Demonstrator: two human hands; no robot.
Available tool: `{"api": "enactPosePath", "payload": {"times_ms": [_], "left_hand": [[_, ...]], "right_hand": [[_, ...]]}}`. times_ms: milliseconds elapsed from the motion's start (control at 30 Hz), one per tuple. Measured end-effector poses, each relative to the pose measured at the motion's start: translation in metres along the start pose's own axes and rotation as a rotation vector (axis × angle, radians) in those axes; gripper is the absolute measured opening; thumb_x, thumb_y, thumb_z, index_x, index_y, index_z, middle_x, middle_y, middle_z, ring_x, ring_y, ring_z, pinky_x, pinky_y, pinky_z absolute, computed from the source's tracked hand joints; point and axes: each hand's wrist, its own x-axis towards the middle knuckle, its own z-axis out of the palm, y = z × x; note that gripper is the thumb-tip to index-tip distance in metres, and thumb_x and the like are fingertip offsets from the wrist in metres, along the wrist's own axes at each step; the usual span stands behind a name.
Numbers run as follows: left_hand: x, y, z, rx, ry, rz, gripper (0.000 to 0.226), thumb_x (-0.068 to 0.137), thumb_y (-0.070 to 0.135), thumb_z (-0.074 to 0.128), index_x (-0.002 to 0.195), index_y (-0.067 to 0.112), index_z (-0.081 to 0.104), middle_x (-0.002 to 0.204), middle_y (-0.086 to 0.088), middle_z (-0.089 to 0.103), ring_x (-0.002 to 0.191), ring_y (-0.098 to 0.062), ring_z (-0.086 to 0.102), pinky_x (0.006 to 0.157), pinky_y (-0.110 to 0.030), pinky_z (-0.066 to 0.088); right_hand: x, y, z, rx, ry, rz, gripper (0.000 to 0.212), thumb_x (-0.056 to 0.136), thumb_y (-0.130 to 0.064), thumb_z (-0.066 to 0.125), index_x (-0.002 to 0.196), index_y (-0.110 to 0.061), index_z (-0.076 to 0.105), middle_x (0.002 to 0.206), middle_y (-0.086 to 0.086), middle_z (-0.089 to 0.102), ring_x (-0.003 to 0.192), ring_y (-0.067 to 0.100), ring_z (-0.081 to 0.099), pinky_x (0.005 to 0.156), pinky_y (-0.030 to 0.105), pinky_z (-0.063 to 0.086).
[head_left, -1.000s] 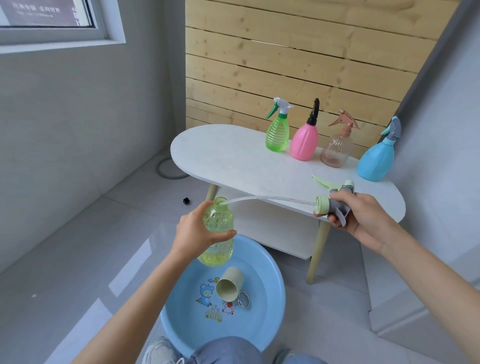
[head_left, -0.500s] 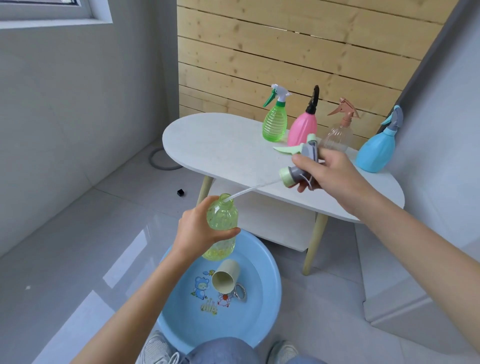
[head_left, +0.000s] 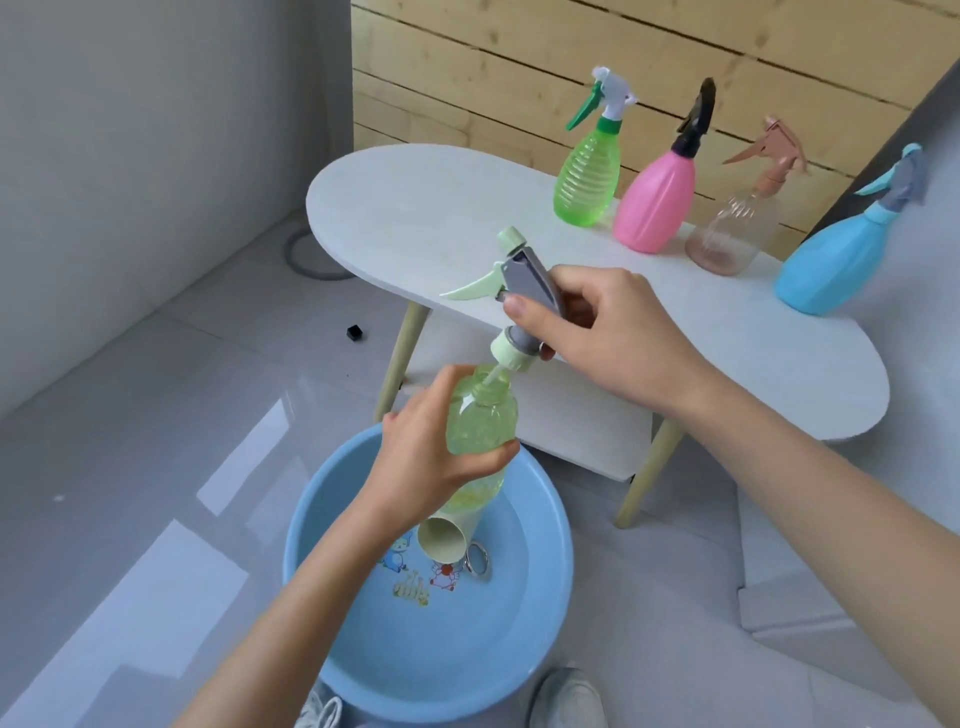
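Head view: pale green bottle (head_left: 480, 415) is held in mid-air, approx. upright w/ a slight tilt, over the far part of the blue basin (head_left: 519, 649) and in front of the near edge of the worktop (head_left: 415, 208). L hand (head_left: 426, 457) grips the bottle body from the left: its fingers (head_left: 498, 452) are curled round it, thumb across the front, the rest wrapped behind. Trigger sprayer (head_left: 519, 280) sits just above the bottle mouth, nozzle up and away, pale green lever pointing left. Its dip tube (head_left: 491, 375) runs down into the mouth. Screw collar (head_left: 511, 353) is just above the neck, apart from it, not seated. R hand (head_left: 613, 338) grips the sprayer's grey body, thumb along the near side, other fingers curled round the far side. Basin stands on the grey tiled floor and holds a pale cup (head_left: 444, 540) lying on its side w/ a metal ring (head_left: 478, 561) just beside its mouth. Bottle base overlaps the cup in view; contact cannot be told. Worktop is white and oval, w/ pale wooden legs and a lower shelf. Along its far edge, L to R: green spray bottle (head_left: 587, 182), pink spray bottle (head_left: 657, 202), clear spray bottle (head_left: 732, 228), blue spray bottle (head_left: 831, 260), all upright, w/ a wooden plank wall behind. Small black object (head_left: 354, 332) lies on the floor left of the worktop leg. Shoe (head_left: 566, 696) shows at the bottom edge, near the basin.
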Motion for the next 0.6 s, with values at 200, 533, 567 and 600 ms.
{"api": "enactPosePath", "payload": {"times_ms": [200,533,567,600], "left_hand": [[0.01,-0.016,0.012,-0.139,-0.03,0.023,0.058,0.065,0.051,0.067,0.114,0.029,0.043,0.098,0.011,0.058,0.093,-0.012,0.054,0.079,-0.033,0.047],[0.02,-0.053,0.028,-0.097,-0.045,0.039,0.053,0.068,0.042,0.071,0.11,0.031,0.041,0.09,0.019,0.053,0.081,-0.008,0.051,0.068,-0.025,0.041],[0.021,-0.057,0.031,-0.075,-0.047,0.035,0.052,0.068,0.041,0.072,0.108,0.033,0.039,0.084,0.023,0.05,0.076,-0.005,0.047,0.063,-0.02,0.035],[0.021,-0.063,0.033,-0.056,-0.053,0.027,0.053,0.068,0.04,0.073,0.107,0.036,0.038,0.081,0.025,0.048,0.073,-0.003,0.045,0.06,-0.017,0.03]], "right_hand": [[0.004,0.018,0.013,-0.01,-0.046,-0.053,0.051,0.088,-0.045,0.062,0.073,0.002,0.049,0.06,0.014,0.043,0.056,0.017,0.036,0.055,0.039,0.037],[0.005,0.055,0.034,0.079,-0.223,-0.026,0.042,0.075,-0.038,0.075,0.093,-0.003,0.06,0.085,-0.003,0.071,0.085,0.024,0.067,0.082,0.05,0.051],[0.005,0.061,0.036,0.078,-0.246,-0.017,0.045,0.073,-0.037,0.076,0.094,-0.001,0.059,0.088,-0.004,0.072,0.088,0.021,0.068,0.084,0.048,0.052],[0.006,0.067,0.038,0.079,-0.268,-0.007,0.048,0.071,-0.037,0.076,0.095,0.0,0.059,0.09,-0.003,0.072,0.091,0.019,0.068,0.086,0.046,0.053]]}}
